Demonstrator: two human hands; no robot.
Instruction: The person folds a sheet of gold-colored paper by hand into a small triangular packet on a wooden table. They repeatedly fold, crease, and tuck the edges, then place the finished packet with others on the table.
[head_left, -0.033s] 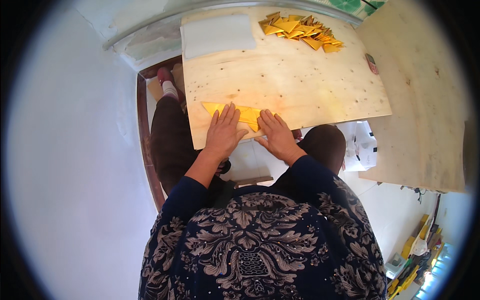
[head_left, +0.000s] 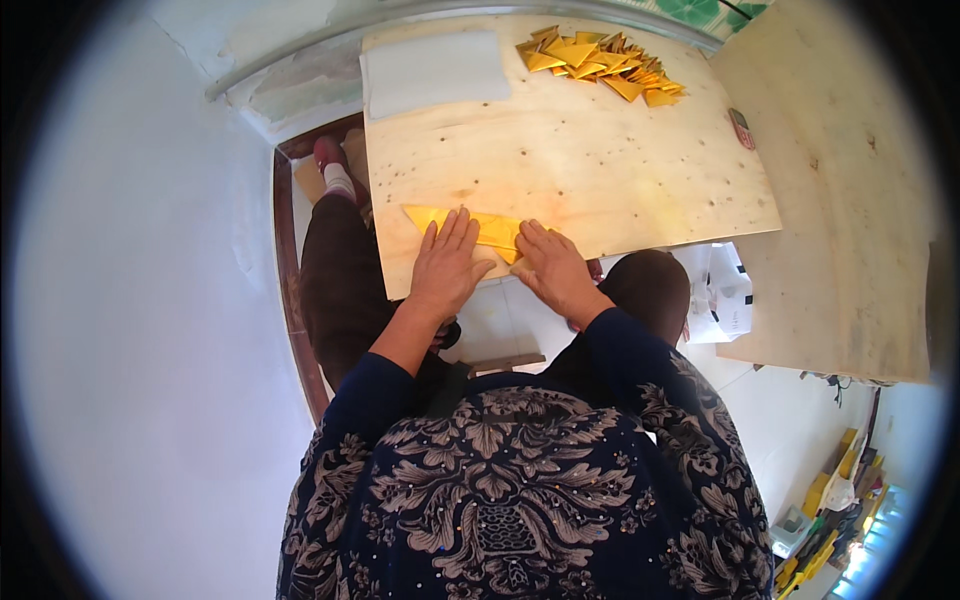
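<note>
A strip of folded gold paper (head_left: 490, 229) lies slantwise near the front edge of the wooden table. Its left end comes to a point, and another corner points down toward the table edge. My left hand (head_left: 447, 262) lies flat across its left half, fingers stretched out and thumb apart. On the right end rests my right hand (head_left: 553, 262), its fingers slightly bent over the paper and its thumb beside the lower corner. That end of the paper is partly hidden under the right fingers.
A pile of folded gold paper pieces (head_left: 605, 65) sits at the far right of the table (head_left: 560, 150). White sheets (head_left: 437, 72) lie at the far left. A small red device (head_left: 741, 129) is by the right edge. Below hangs a white bag (head_left: 722, 295); a large board (head_left: 840, 200) stands at the right.
My right hand has shifted slightly, and its thumb has come in closer to the paper's lower corner. The left hand and the paper look unmoved.
</note>
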